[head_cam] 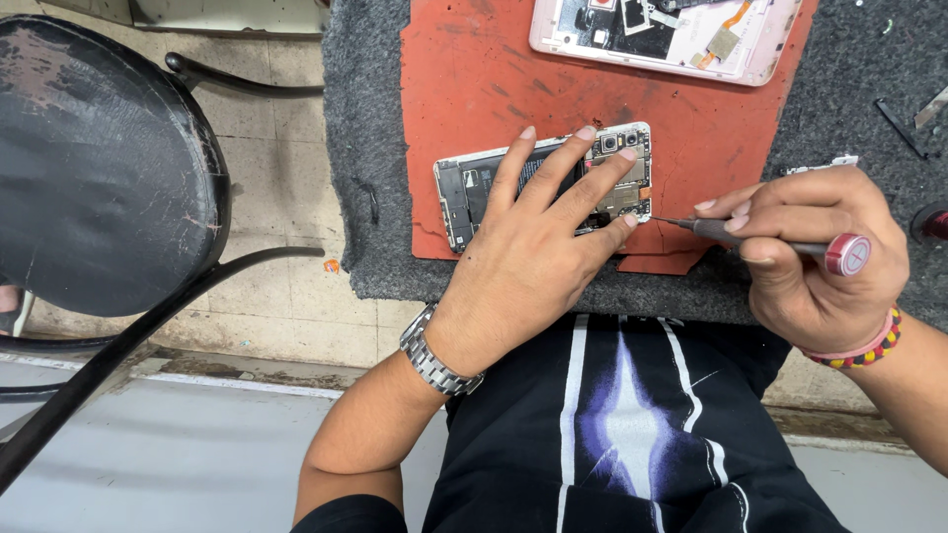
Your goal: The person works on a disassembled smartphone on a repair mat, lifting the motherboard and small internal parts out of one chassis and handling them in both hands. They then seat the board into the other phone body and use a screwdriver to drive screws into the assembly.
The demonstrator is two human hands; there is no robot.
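Observation:
An opened phone (474, 183) with its back cover off lies on a red mat (474, 69). My left hand (538, 247) rests flat on it, fingers spread over the bare circuit board and camera end, pinning it down. My right hand (820, 252) grips a small grey screwdriver (760, 237) with a red cap. Its thin tip touches the phone's right edge, close to my left index fingertip. A metal watch sits on my left wrist and a beaded band on my right.
A second opened phone (662, 35) in a pink frame lies at the mat's far edge. The mat sits on a grey felt bench top (365, 118). A black round stool (99, 168) stands at the left. Small tools (904, 123) lie at the right.

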